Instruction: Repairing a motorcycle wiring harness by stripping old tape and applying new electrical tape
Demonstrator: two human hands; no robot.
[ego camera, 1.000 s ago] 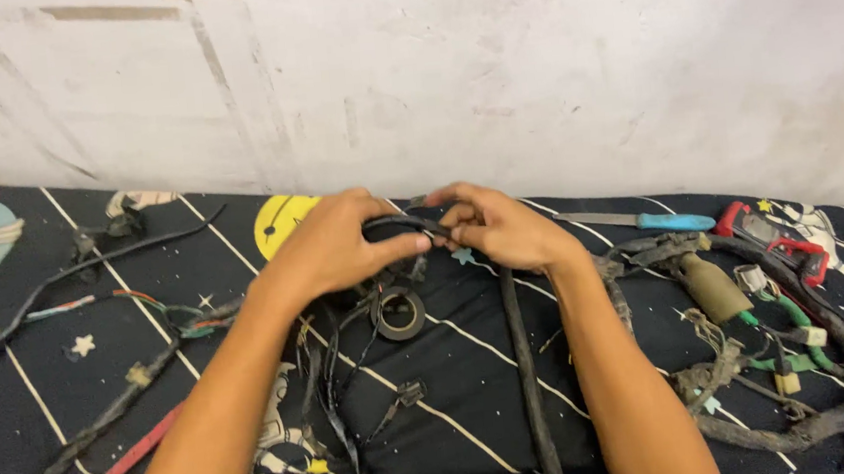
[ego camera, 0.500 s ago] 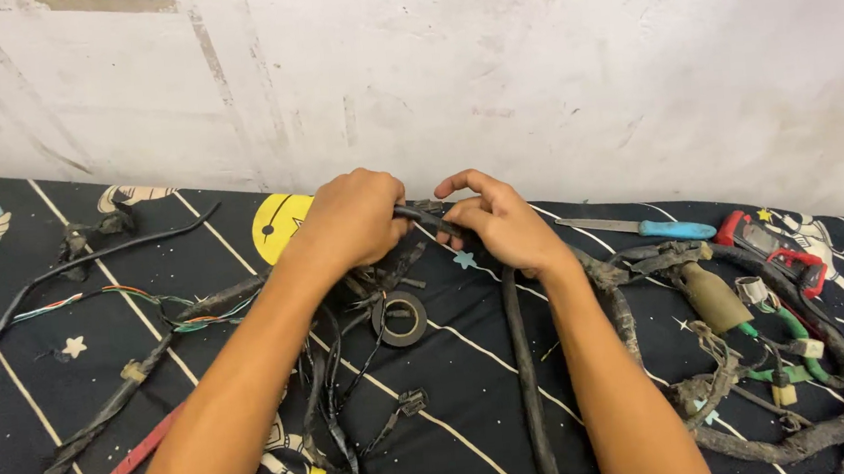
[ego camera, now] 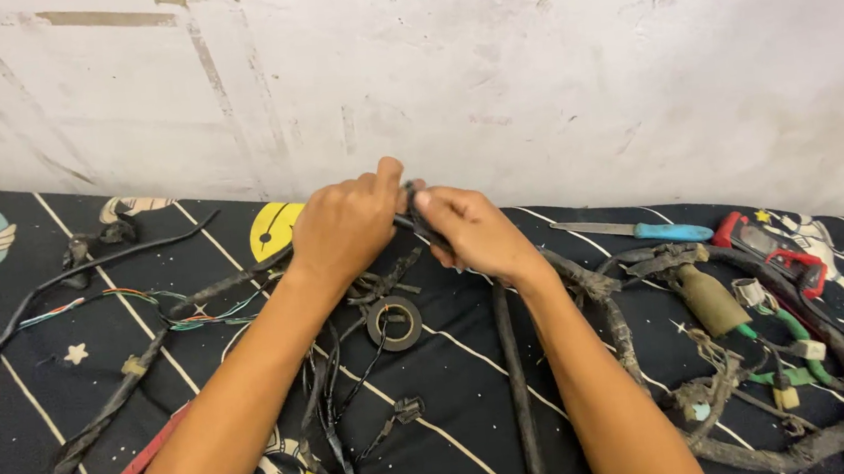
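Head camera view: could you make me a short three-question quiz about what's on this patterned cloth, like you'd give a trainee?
1. True or false: both hands, the left hand and the right hand, meet on the same dark cable bundle.
2. What lies on the cloth just below the hands?
A. the roll of black tape
B. a hammer
C. a cup
3. Fill in: the screwdriver near the wall has a ____ handle.

Key:
1. True; they grip it together, above the cloth.
2. A.
3. Blue.
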